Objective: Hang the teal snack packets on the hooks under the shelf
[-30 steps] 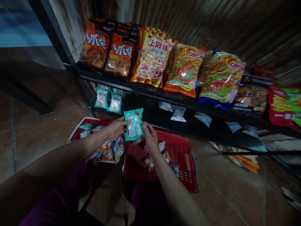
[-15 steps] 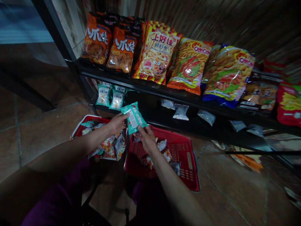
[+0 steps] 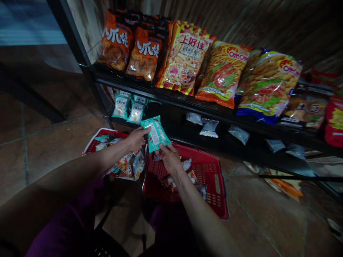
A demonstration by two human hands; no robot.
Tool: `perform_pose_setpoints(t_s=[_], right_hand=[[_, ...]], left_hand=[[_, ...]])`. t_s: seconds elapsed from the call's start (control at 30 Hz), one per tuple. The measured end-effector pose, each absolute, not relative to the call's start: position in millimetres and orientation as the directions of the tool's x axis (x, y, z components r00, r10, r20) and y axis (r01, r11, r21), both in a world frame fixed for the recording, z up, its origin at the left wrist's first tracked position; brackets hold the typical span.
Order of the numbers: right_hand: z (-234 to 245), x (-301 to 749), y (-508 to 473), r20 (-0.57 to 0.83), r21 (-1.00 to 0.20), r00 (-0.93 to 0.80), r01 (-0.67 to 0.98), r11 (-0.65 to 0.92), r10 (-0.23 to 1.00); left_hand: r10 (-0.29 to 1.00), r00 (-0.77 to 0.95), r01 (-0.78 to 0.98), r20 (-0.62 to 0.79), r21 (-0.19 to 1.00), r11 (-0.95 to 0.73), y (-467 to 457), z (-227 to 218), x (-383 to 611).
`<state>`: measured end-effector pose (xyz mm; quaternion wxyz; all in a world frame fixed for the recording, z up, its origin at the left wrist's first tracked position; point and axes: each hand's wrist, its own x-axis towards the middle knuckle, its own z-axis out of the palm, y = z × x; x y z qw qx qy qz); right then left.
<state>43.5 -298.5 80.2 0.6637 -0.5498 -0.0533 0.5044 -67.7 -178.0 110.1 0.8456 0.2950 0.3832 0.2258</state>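
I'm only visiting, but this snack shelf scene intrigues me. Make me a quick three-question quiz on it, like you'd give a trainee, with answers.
1. What are the left hand and right hand both holding?
2. True or false: the orange-and-black bags stand left of the Prawn Crackers bag in the picture.
3. What colour are the two baskets near the hands?
A) blue
B) red
C) green

Key:
1. A teal packet
2. True
3. B

Large brown floor tiles (image 3: 249, 214) are spreading beneath a black shelving unit (image 3: 174, 127). Behind it, a dark, streaked backdrop (image 3: 254, 21) is rising, while dim light is leaving much of the room in shadow.
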Motion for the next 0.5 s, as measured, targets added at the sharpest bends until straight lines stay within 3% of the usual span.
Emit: perform_pose_setpoints(t_s=[0.2,0.3,0.4,0.5], right_hand=[[87,50,-301,-0.493,-0.761,0.482,-0.642,-0.090,0.724],[90,53,-303,-0.480,-0.781,0.433,-0.607,-0.146,0.763],[91,52,-305,-0.448,-0.821,0.386,-0.534,-0.200,0.806],[93,49,-306,-0.425,-0.843,0.339,-0.486,-0.231,0.839]], left_hand=[[0.702,0.475,-0.115,-0.530,0.753,0.647,-164,112,-70],[0.796,0.392,-0.107,-0.460,0.837,0.536,-151,116,-73],[0.801,0.450,-0.057,-0.395,0.882,0.467,-143,122,-77],[0.755,0.494,-0.024,-0.431,0.862,0.507,-142,126,-80]])
